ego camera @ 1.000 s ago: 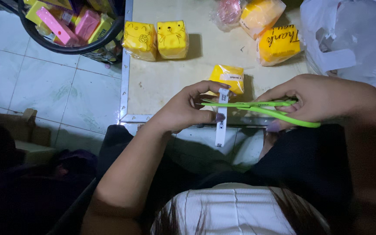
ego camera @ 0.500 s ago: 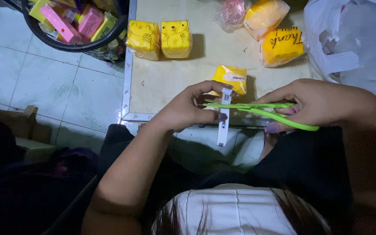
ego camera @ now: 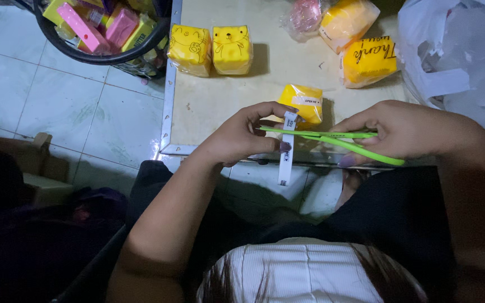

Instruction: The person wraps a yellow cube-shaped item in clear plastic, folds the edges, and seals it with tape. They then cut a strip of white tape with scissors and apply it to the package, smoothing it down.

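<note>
My left hand (ego camera: 238, 138) pinches a narrow white printed strip (ego camera: 286, 163) that hangs down past the front edge of the low table (ego camera: 209, 106). My right hand (ego camera: 408, 129) grips lime-green scissors (ego camera: 332, 138), whose slightly parted blades reach left across the strip near its top. Just behind the strip lies a small yellow wrapped block (ego camera: 303, 101) with a white label.
Two yellow cubes with cartoon animal faces (ego camera: 211, 49) stand at the table's far left. A pink and two orange-yellow wrapped pieces (ego camera: 349, 38) lie at the back. A black basket of pink and yellow boxes (ego camera: 105, 28) sits on the tiled floor; white plastic bags (ego camera: 461, 50) fill the right.
The scissors' blades have shifted slightly left across the strip. Both hands stay in nearly the same place; the view has drifted a little.
</note>
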